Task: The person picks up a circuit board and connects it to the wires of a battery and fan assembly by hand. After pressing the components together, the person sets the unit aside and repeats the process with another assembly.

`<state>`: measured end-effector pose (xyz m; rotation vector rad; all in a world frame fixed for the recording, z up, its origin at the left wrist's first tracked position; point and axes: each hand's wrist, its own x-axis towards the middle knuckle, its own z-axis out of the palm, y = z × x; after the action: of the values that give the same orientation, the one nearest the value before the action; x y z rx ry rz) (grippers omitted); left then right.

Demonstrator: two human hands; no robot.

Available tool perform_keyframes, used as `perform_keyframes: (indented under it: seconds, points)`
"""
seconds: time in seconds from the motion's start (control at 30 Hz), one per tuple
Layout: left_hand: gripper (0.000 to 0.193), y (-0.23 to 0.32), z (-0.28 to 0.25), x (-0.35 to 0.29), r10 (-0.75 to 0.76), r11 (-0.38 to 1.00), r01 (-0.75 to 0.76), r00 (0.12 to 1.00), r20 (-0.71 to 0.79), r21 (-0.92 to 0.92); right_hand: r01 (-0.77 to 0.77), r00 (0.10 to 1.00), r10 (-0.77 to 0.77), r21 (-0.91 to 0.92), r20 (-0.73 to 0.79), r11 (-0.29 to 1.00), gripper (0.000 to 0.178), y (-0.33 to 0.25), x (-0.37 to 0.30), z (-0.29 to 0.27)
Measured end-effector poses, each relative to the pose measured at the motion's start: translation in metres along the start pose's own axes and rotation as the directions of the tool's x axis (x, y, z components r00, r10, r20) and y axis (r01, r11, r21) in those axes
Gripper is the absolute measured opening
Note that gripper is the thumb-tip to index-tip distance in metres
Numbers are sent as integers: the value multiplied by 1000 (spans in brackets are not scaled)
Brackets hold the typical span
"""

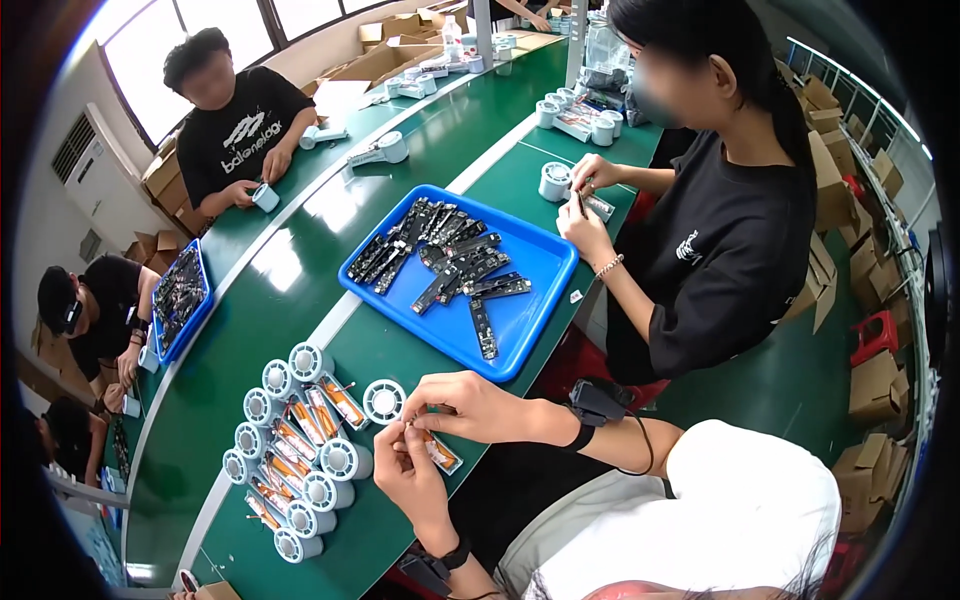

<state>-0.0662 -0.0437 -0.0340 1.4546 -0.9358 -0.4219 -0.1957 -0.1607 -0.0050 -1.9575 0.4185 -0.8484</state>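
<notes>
My left hand and my right hand meet at the table's near edge, thumbs and fingertips pinched together. They are over a light-blue handheld fan whose round head shows beyond my fingers. Its opened handle, with an orange-and-white battery, shows below my right hand. What the fingertips pinch is small and mostly hidden; I cannot make it out. Left of my hands lie several similar fans in two rows, heads outward, with orange batteries in their open handles.
A blue tray of black circuit boards stands beyond my hands. On the right, a co-worker handles another fan. Other people sit across the green table, near a second blue tray. Cardboard boxes line the right side.
</notes>
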Motion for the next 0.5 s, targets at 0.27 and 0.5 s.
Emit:
perform_keyframes:
  seconds: [0.27, 0.5]
  points:
    - [10, 3, 1, 4, -15, 1000, 15, 1000, -15, -26, -174, 982, 181, 112, -57, 978, 18, -26, -2, -21]
    - [9, 1, -4, 6, -46, 998, 45, 999, 9, 43, -207, 971, 228, -215, 76, 954, 28, -35, 64, -128]
